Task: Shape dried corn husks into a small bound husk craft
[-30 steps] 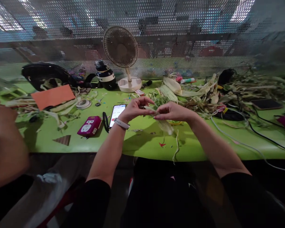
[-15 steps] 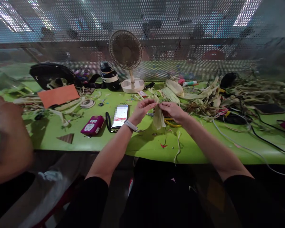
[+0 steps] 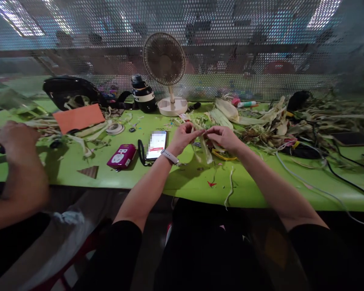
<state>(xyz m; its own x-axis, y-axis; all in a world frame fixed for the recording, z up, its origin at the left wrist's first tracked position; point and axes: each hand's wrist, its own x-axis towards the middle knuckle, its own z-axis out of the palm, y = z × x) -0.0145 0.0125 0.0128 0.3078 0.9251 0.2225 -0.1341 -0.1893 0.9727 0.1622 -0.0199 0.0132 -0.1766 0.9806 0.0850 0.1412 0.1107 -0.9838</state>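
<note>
Pale strips of corn husk (image 3: 205, 150) hang down between my hands over the green table. My left hand (image 3: 185, 138), with a pale band on its wrist, pinches the husk near its top. Close beside it, my right hand (image 3: 223, 138) has its thumb and forefinger closed on the same husk; the fingertips of both hands nearly meet. Just below my right hand lies a yellow-handled tool (image 3: 224, 157), partly covered. A thin pale husk strip (image 3: 230, 188) lies near the table's front edge, with a small red scrap (image 3: 211, 184) left of it.
A desk fan (image 3: 164, 60) and a black bottle (image 3: 143, 95) stand at the back. Left of my hands are a phone (image 3: 156, 143) and a purple power socket (image 3: 121, 156). A heap of dried husks (image 3: 267, 125) and cables (image 3: 309, 186) lie right. Another person's arm (image 3: 21, 169) rests at left.
The hanging husk was one broad piece and now shows as narrower, separate strips. My hands stay close together at its top. The view has shifted slightly.
</note>
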